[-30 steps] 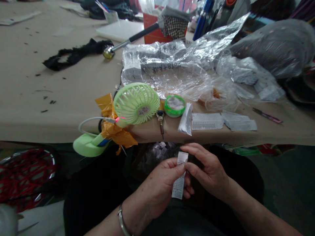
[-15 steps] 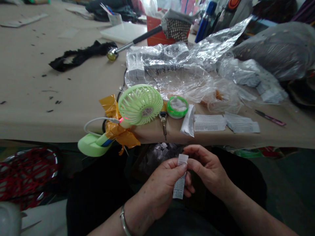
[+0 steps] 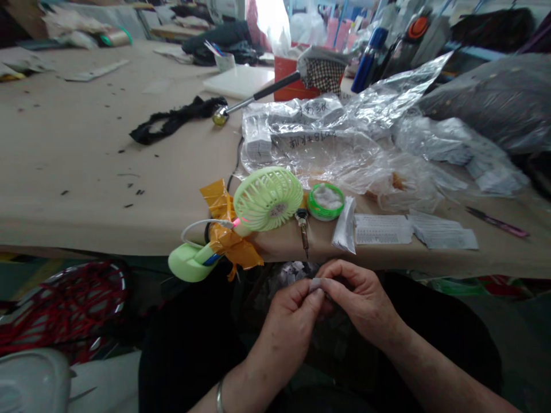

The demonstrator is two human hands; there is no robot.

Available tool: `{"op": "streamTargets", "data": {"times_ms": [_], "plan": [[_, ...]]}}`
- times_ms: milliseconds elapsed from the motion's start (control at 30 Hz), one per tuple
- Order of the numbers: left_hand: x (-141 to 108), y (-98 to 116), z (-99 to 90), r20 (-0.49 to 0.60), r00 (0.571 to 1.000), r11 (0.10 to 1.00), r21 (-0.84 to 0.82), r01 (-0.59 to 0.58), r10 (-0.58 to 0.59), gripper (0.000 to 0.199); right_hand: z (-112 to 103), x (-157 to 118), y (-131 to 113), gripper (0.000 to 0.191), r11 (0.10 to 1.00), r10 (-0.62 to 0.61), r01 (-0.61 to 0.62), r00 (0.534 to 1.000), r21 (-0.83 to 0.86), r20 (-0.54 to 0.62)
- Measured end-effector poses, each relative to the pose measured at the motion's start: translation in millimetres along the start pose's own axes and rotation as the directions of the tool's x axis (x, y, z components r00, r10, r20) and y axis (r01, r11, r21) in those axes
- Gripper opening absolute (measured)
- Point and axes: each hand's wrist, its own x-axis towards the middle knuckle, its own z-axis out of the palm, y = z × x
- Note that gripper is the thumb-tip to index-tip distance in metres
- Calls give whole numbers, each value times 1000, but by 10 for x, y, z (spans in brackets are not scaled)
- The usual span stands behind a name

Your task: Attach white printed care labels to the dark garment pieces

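Over my lap, below the table edge, my left hand (image 3: 293, 321) pinches a small white paper label (image 3: 316, 283) between thumb and fingers. My right hand (image 3: 365, 298) meets it from the right, its thumb and forefinger closed on the label's other end. Only a short piece of the label shows; the fingers cover the rest. Just beyond the hands, on the table edge, are a pointed metal-tipped tool (image 3: 303, 232), a green round tin (image 3: 326, 201) with white fluff, a folded white stack (image 3: 344, 226) and printed labels (image 3: 383, 229).
A green fan (image 3: 269, 199) is fixed with orange tape to the table edge (image 3: 142, 232). Clear plastic bags (image 3: 310, 143) lie behind it. Pink-handled tweezers (image 3: 497, 221) lie at the right. A black cloth strip (image 3: 176, 119) and a rod with a round end (image 3: 258, 94) lie farther back.
The view has shifted, so the table things appear farther right and slightly lower. The label, earlier hanging long below my left thumb, is now mostly hidden, and my hands are closer together.
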Motion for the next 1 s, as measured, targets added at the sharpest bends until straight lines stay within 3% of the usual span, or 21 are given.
{"op": "streamTargets", "data": {"times_ms": [133,333,667,1000], "plan": [[31,6,-117,-120,966,952,235,-198,230,14,40,99,-26,12,985,-114,112,993,-131,-9],[93,69,-189,-141,903,841,444,-309,406,15,71,171,-58,14,976,-127,118,991,-185,-39],[135,114,-210,-139,855,755,553,-351,499,18,87,221,-29,12,942,-225,192,970,-276,-94],[174,97,-223,-144,852,747,568,-345,503,18,111,255,-42,10,936,-243,197,961,-291,-129]]}}
